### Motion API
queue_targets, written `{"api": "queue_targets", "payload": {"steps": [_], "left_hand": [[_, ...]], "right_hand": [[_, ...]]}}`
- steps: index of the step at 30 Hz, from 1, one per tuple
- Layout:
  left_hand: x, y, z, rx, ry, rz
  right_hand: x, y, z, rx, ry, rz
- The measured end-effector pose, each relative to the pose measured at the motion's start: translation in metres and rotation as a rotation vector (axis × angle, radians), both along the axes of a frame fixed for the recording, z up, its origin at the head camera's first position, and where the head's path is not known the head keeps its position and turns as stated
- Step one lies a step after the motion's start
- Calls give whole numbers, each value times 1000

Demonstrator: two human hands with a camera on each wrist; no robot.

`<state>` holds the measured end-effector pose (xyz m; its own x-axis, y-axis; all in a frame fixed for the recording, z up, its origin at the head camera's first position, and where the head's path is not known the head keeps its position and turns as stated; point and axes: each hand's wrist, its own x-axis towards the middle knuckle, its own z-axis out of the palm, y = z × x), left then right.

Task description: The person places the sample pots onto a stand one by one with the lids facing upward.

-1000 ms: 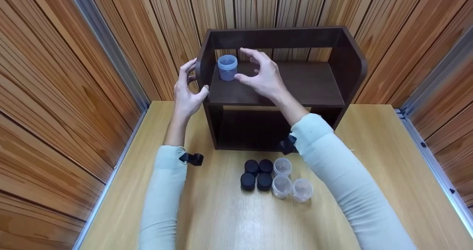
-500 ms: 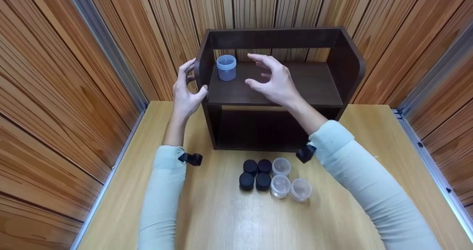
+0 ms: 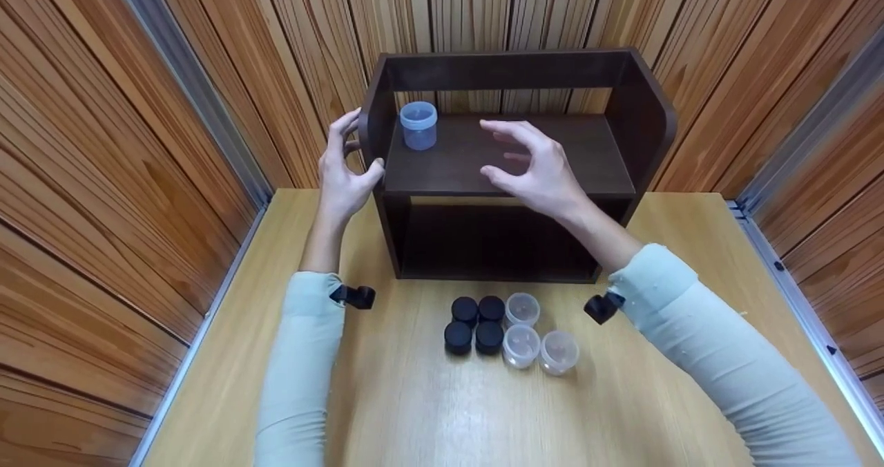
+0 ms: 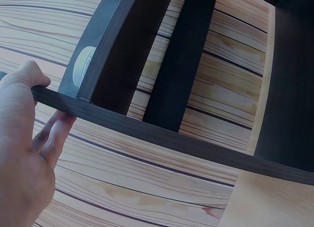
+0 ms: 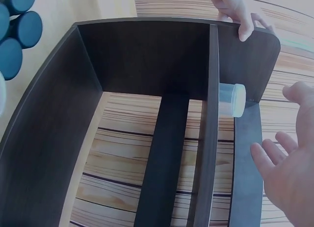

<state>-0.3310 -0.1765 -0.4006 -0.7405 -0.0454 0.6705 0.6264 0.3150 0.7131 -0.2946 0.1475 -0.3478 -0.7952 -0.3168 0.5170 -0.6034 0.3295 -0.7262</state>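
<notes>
A dark brown two-tier shelf [image 3: 449, 170] stands at the back of the table. On its upper tier, near the left side panel, a translucent jar [image 3: 418, 127] with a bluish lid or rim stands upright; in the right wrist view the same jar [image 5: 231, 100] shows beside the panel. My left hand [image 3: 345, 177] grips the front edge of that panel, thumb on one face and fingers on the other. To the jar's right, my right hand [image 3: 542, 170] hovers over the upper tier with fingers spread in a loose curve, holding nothing and apart from the jar.
In front of the shelf, several black-topped containers [image 3: 474, 325] are grouped on the wooden table [image 3: 414, 412]. Three clear jars [image 3: 521, 346] stand just right of them. Wood-plank walls [image 3: 469, 11] close in the back and both sides.
My right hand has drawn away from the jar, moving right and slightly toward me. The jar stays standing on the upper tier, and my left hand keeps its grip on the panel.
</notes>
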Motion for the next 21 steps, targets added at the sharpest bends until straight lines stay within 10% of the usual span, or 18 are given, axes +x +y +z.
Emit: {"api": "queue_targets", "payload": {"steps": [21], "left_hand": [[-1,0,-1,-1,-5,-6]], "right_hand": [[25,50,-10,37,13,57]]}}
